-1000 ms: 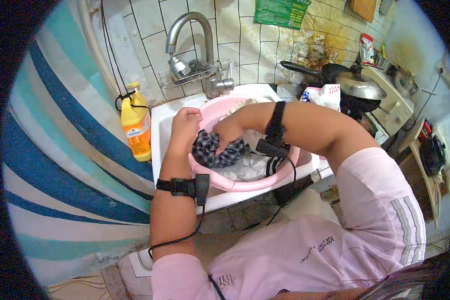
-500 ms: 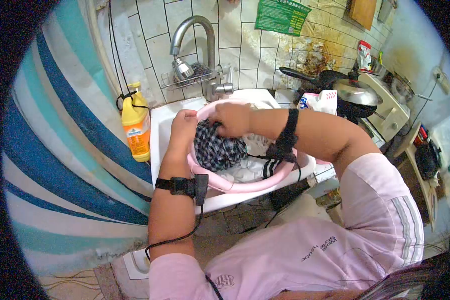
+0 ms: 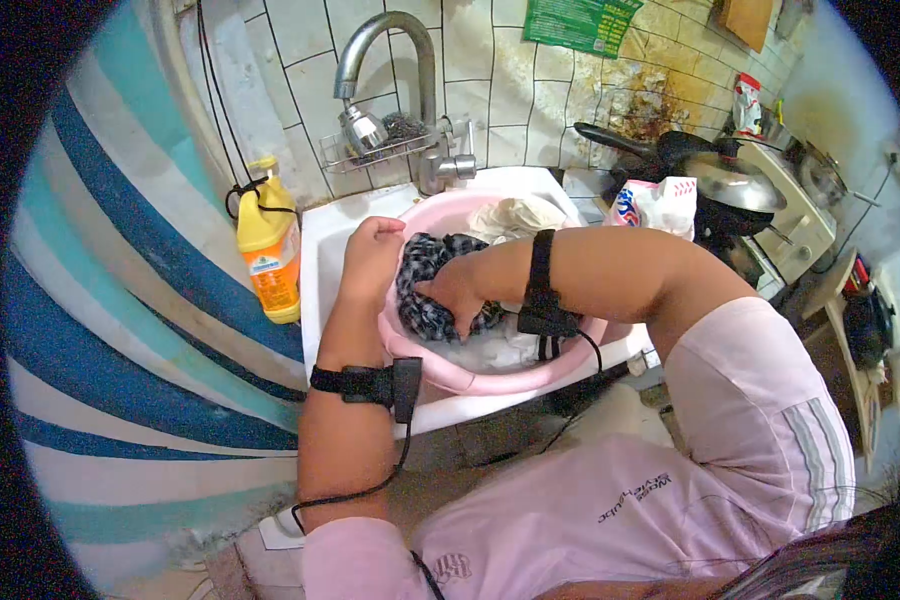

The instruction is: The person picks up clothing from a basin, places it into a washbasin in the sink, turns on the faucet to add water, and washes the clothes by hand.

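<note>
A pink basin [image 3: 467, 383] stands in the white sink, with a black-and-white checked cloth [image 3: 425, 262] in its left part. My left hand [image 3: 373, 252] is closed at the basin's left rim, its fingertips curled at the edge. On the checked cloth lies my right hand [image 3: 454, 292], fingers bent into the fabric and thumb toward the left. Whitish cloth [image 3: 515, 217] shows at the back of the basin. Cloudy water and a white item with black stripes [image 3: 550, 346] show near the front right, partly under my forearm.
A metal faucet [image 3: 427, 90] rises behind the sink beside a wire rack [image 3: 385, 152]. A yellow bottle [image 3: 268, 245] hangs at the left. To the right are a white packet [image 3: 670, 207], a lidded pan [image 3: 735, 183] and a stove [image 3: 800, 215].
My right hand has gone from the basin's back left down toward the front, pressing into the checked cloth, which now lies lower and more bunched. My left hand has stayed at the rim.
</note>
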`<state>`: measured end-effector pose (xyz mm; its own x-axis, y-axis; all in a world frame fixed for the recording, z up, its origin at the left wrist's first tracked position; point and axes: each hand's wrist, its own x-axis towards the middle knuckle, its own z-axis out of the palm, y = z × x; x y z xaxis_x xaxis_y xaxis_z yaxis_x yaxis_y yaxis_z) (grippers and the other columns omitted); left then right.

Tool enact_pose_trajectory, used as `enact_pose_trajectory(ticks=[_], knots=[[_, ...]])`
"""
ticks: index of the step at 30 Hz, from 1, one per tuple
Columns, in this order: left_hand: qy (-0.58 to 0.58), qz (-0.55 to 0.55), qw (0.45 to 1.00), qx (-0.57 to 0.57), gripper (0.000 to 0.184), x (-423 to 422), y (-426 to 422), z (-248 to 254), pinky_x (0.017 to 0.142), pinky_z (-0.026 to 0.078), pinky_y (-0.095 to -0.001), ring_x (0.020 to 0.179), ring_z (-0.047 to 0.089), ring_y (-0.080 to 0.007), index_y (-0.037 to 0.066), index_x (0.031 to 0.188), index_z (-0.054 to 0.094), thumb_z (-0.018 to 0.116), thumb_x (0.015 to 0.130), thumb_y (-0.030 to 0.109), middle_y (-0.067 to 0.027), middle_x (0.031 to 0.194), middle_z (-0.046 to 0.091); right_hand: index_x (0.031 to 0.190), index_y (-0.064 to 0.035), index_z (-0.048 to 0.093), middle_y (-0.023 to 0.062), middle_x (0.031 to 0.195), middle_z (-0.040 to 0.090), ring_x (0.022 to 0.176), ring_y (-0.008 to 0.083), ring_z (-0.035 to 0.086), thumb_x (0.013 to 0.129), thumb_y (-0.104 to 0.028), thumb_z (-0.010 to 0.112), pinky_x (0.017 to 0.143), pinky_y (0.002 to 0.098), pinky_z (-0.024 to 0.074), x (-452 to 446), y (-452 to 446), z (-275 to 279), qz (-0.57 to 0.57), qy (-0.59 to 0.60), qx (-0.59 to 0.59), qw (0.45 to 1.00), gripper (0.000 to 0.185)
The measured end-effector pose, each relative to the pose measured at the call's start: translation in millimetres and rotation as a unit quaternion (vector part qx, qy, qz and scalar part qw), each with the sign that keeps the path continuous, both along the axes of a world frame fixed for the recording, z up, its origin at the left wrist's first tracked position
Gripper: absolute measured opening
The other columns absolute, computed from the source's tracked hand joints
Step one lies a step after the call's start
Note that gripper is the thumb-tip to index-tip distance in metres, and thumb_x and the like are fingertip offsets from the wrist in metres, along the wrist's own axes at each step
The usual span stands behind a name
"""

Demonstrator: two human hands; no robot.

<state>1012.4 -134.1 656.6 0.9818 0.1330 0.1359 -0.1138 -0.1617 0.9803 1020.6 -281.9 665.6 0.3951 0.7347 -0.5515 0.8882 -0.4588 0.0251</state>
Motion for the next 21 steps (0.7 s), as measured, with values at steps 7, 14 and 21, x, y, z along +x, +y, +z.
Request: enact_pose_trajectory(ticks=[7, 14, 21], knots=[[-0.032, -0.004, 0.998, 0.052, 0.014, 6, 1, -6, 0.056, 0.043, -0.0239, 0.063, 0.052, -0.0104, 0.005, 0.093, 0.059, 0.059, 0.079, 0.009, -0.0033, 0.077, 0.059, 0.112, -0.0116, 0.061, 0.0118, 0.110, 0.062, 0.104, 0.0331, 0.057, 0.073, -0.044, 0.065, 0.090, 0.0461, 0.0423, 42, 31, -38, -0.049, -0.009, 0.049, 0.998, 0.051], [-0.041, 0.010, 0.996, 0.079, 0.014, 2, -3, -5, 0.052, 0.042, -0.0232, 0.060, 0.052, -0.0100, 0.004, 0.093, 0.059, 0.059, 0.080, 0.008, -0.0038, 0.075, 0.060, 0.129, -0.0064, 0.043, 0.0202, 0.116, 0.057, 0.108, 0.0346, 0.053, 0.071, -0.047, 0.065, 0.093, 0.0425, 0.0401, 26, 11, -24, -0.114, 0.003, 0.088, 0.990, 0.074], [0.031, -0.050, 0.998, -0.008, 0.014, 1, -6, -6, 0.048, 0.041, -0.0227, 0.058, 0.053, -0.0113, 0.003, 0.094, 0.058, 0.057, 0.081, 0.009, -0.0068, 0.081, 0.061, 0.129, -0.0089, 0.041, 0.0210, 0.114, 0.056, 0.107, 0.0360, 0.054, 0.056, -0.039, 0.079, 0.091, 0.0409, 0.0414, 18, -30, -8, -0.064, 0.039, 0.241, 0.968, 0.087]])
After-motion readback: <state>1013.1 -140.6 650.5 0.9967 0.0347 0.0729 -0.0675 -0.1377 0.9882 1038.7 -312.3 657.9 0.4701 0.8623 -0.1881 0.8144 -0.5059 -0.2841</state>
